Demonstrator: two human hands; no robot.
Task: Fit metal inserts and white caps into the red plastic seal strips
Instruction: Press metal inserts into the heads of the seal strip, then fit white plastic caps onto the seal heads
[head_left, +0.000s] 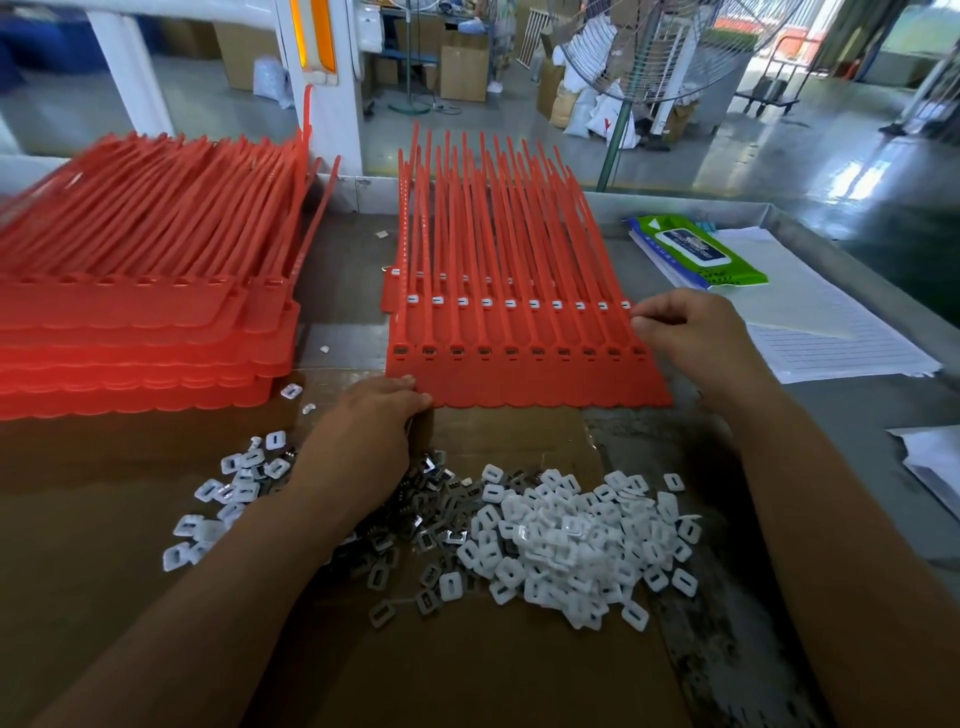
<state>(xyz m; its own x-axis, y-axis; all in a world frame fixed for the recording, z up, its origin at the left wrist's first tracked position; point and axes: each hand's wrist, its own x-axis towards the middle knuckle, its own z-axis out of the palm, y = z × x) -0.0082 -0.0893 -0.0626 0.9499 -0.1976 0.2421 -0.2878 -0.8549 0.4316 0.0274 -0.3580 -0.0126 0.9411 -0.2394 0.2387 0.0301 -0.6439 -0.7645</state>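
A sheet of joined red seal strips (524, 374) lies flat in front of me, on top of other sheets whose sockets carry white caps. My left hand (371, 431) rests at its near left corner, fingertips touching the edge. At the sheet's right edge, my right hand (691, 332) has curled fingers pinching something small; what it is cannot be made out. A pile of white caps (566, 540) lies on the cardboard near me. Grey metal inserts (415, 530) are heaped to its left, partly under my left forearm.
A tall stack of red strip sheets (135, 332) fills the left of the table. More white caps (228, 493) are scattered at the left. A green wipes pack (696, 257) and lined papers (831, 338) lie at the right. A standing fan (644, 52) is beyond the table.
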